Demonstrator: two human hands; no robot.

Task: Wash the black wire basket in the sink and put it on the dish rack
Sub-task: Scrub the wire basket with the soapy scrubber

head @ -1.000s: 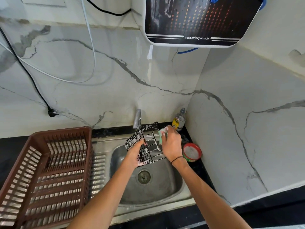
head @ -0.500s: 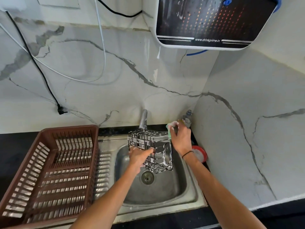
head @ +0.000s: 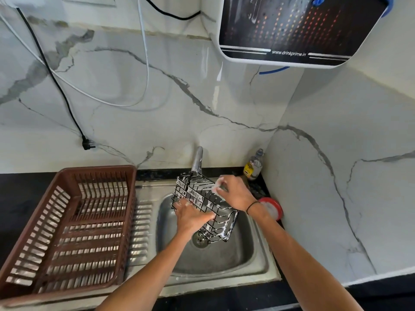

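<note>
Over the steel sink (head: 260, 261), the left hand (head: 190, 217) grips the soapy black wire basket (head: 202, 198); the right hand (head: 234, 193) presses a pinched sponge (head: 216, 187) against its top.

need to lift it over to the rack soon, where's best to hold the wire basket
Grip the wire basket by its near rim wires, coming from the front-left, as the left hand does. It hangs tilted over the sink, soapy, so hook fingers through the open grid rather than pinching. The right hand is scrubbing its top.

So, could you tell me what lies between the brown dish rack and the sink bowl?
Only the ribbed steel drainboard, bare in the head view.
</note>
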